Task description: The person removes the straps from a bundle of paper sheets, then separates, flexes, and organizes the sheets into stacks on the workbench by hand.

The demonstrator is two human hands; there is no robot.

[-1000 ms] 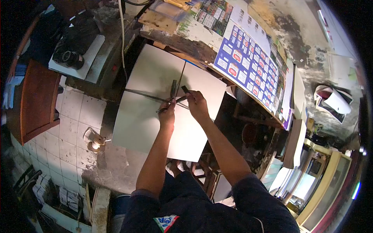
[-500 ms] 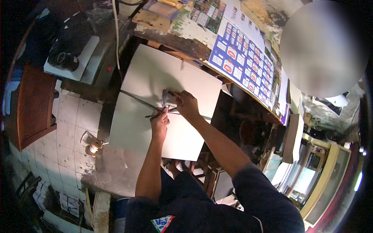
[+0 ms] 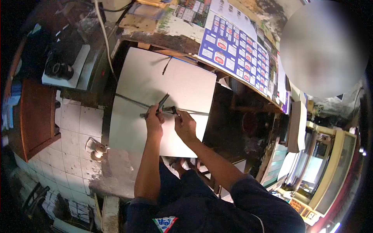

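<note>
White slab: the big white slab lies flat under both hands, in front of the person. I cannot tell if it is one board or a pile of sheets.
Dark strap: the dark strap goes across the slab from side to side. Its loose ends are in the middle, by the hands. A short dark bit also lies at the slab's far edge.
Left hand: the left hand has its fingers closed on the strap, and one end pokes up past them.
Right hand: the right hand seems to pinch a dark end of the strap, just beside the left hand.
How the strap feels: it looks thin and bendy, light, maybe a bit slippery. It should not break easily.
Where to grab the strap: pinch it close to the middle, one end in each hand.
How the slab feels: it looks smooth and stiff, and maybe heavy if it is a pile. Its corners could bend.
Where to grab the slab: flat hands under two opposite sides, away from the corners.
</note>
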